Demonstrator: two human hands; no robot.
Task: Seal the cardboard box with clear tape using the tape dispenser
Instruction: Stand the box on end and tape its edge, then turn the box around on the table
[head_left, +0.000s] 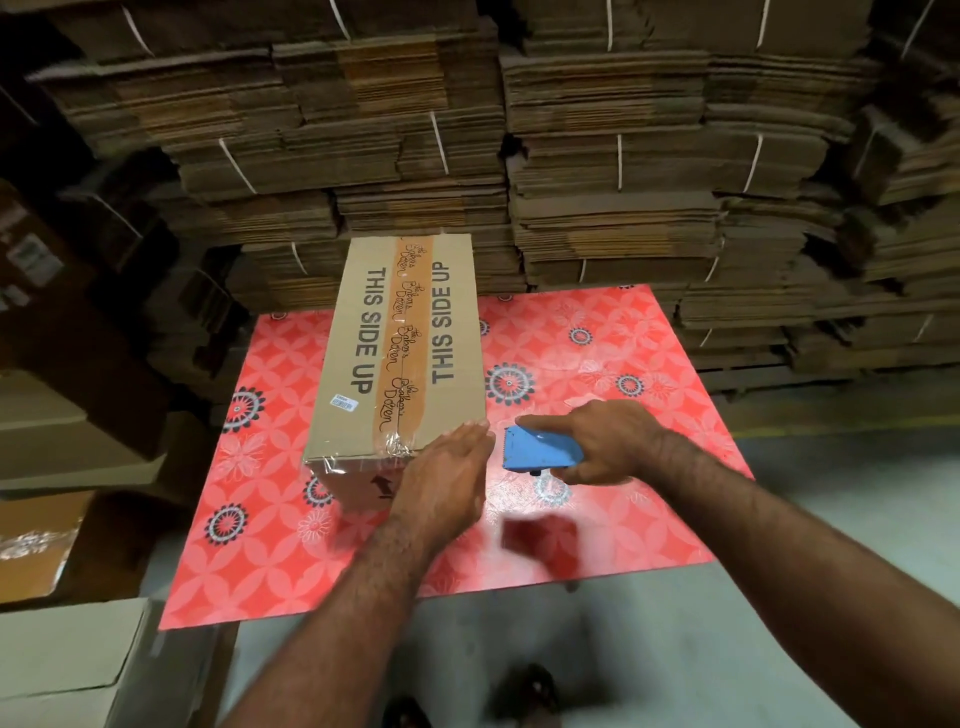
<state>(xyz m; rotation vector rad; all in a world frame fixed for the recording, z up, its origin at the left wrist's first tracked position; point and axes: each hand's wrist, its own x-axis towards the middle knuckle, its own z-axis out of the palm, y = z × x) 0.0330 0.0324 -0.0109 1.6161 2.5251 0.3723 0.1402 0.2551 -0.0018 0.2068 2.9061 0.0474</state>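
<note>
The left hand (447, 467) lay open and flat against the cardboard box (400, 353) on the desk (597, 364); the right hand (602, 441) gripped the blue tape dispenser (535, 452).

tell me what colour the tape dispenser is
Blue. The tape dispenser shows best in the head view, gripped in the right hand.

Dimly lit overall, brightest on the red flower-patterned table cover (597, 364). Glare on crinkled clear tape (358, 457) at the brown cardboard box's (363, 415) near edge. Deep shadow at left. Wide-angle bending at the edges; slight motion blur near bottom.
</note>
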